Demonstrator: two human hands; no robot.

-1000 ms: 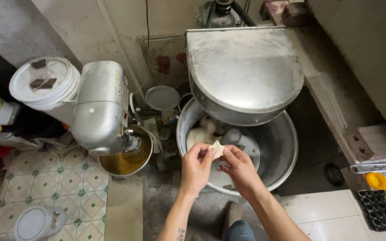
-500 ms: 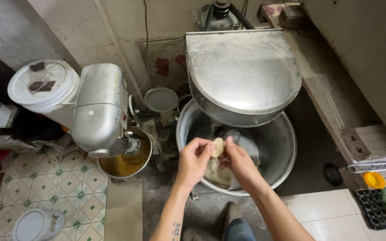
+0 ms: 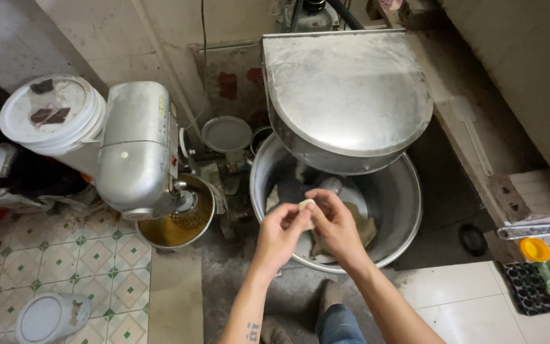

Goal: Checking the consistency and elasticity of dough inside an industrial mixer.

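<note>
Both hands, the left hand (image 3: 279,230) and right hand (image 3: 337,224), pinch a small dough piece (image 3: 305,206) tightly above the mixing bowl (image 3: 402,191); pulling it apart needs gentle, even force.

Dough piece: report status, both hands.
Left hand and right hand pinch small dough piece together. Held above large metal mixing bowl. Nothing in the way.

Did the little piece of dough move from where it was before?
Yes. The dough piece, pinched between the left hand and right hand, has stayed over the big metal bowl but sits slightly closer to its near rim.
</note>
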